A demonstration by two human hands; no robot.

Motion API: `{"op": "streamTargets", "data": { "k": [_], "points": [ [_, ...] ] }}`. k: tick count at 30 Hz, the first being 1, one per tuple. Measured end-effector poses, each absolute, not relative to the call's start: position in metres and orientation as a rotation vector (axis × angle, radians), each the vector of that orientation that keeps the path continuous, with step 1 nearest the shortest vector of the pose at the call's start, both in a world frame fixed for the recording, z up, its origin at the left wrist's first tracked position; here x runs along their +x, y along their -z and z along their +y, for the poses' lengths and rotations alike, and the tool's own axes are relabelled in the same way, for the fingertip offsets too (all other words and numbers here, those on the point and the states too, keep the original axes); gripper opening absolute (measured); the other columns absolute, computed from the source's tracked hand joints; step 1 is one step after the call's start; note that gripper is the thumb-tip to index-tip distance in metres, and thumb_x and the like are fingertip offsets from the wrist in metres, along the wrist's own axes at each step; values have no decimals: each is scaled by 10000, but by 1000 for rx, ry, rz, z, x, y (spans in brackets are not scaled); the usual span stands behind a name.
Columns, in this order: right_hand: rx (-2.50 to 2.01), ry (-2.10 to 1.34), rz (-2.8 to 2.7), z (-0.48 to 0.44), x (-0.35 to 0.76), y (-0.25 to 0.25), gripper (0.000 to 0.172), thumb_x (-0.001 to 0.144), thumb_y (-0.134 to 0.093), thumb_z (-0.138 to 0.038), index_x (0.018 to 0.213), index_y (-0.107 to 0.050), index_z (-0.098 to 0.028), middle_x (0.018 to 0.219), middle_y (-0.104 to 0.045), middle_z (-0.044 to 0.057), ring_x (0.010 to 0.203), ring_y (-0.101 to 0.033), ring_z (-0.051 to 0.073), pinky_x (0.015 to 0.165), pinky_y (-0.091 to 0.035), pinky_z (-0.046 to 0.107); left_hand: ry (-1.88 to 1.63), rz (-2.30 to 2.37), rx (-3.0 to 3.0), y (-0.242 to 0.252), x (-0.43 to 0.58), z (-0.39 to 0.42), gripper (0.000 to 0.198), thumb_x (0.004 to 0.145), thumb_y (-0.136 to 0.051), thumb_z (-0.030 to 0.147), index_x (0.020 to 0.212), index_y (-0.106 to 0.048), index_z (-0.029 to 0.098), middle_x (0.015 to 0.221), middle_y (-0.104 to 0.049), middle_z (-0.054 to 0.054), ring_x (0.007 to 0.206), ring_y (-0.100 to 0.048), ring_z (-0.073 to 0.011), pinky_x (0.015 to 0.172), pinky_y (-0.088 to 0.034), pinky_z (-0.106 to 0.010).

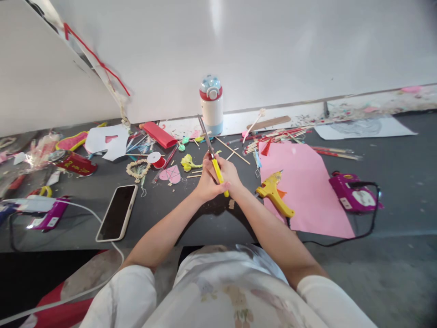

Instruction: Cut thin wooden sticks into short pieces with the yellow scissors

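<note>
In front of me, over the desk, a pair of scissors [217, 171] with yellow handles points away from me and slightly left, its metal blades upward. My left hand [206, 182] is closed at the handles, its thumb lying across them. Against it from the other side, my right hand [228, 174] is closed around the same handles. Its fingers are partly hidden. Just beyond lie a yellow ribbon-like piece [189, 163], thin wooden sticks [233, 150] and a pink paper piece [170, 174]. Small tan bits [231, 204] rest by my right wrist.
Left are a phone [117, 213], a red can [73, 163], a thread spool [156, 159] and a beaded ring [138, 169]. A bottle [211, 107] stands at the back. Right, a yellow glue gun [275, 193] lies on pink paper [307, 196] beside a purple corded box [355, 193].
</note>
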State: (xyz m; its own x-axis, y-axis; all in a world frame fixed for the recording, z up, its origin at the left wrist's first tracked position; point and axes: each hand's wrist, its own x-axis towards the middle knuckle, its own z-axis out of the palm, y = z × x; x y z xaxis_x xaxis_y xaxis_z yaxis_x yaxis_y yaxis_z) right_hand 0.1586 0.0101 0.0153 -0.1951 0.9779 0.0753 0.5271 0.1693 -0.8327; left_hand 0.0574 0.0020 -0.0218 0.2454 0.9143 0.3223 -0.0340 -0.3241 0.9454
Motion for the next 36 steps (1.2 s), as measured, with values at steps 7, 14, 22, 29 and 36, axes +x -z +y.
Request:
{"op": "streamTargets", "data": {
  "k": [7, 14, 22, 29, 36],
  "points": [
    [-1372, -927, -1800, 9, 160, -14, 333, 849, -402, -477, 917, -594, -214, 821, -663, 12, 728, -599, 167, 619, -397, 245, -1301, 887, 1611, 21, 58, 1, 1026, 516, -733, 615, 1326, -233, 233, 1293, -371, -149, 1228, -417, -315, 1057, -360, -479],
    [-1351, -945, -1780, 9, 160, -13, 365, 847, -393, -509, 873, -591, -203, 789, -654, 16, 726, -601, 171, 606, -396, 243, -1316, 878, 1598, 22, 59, 2, 1022, 508, -748, 587, 1320, -247, 218, 1231, -400, -137, 1199, -435, -307, 1062, -349, -493],
    [-1552, -924, -1810, 14, 162, -16, 430, 851, -350, -573, 888, -574, -207, 821, -667, 55, 740, -618, 198, 629, -409, 268, -1158, 835, 1707, 21, 47, 11, 988, 578, -668, 669, 1354, -239, 232, 1380, -334, -164, 1286, -388, -319, 1032, -406, -461],
    [-1626, -805, -1963, 14, 165, -20, 464, 831, -352, -638, 796, -520, -207, 791, -659, 77, 768, -625, 236, 627, -385, 284, -1476, 1289, 1862, -12, 15, 24, 469, 858, -401, 573, 1210, -414, 263, 1124, -559, -92, 1026, -583, -172, 844, -507, -330],
    [-1583, -732, -2104, 8, 158, -14, 495, 815, -364, -669, 828, -509, -196, 780, -653, 87, 728, -627, 230, 595, -363, 281, -1497, 1691, 2309, -22, -10, 28, 258, 902, -417, 404, 940, -547, 184, 859, -586, -48, 811, -564, -152, 741, -470, -312]
  ]
}}
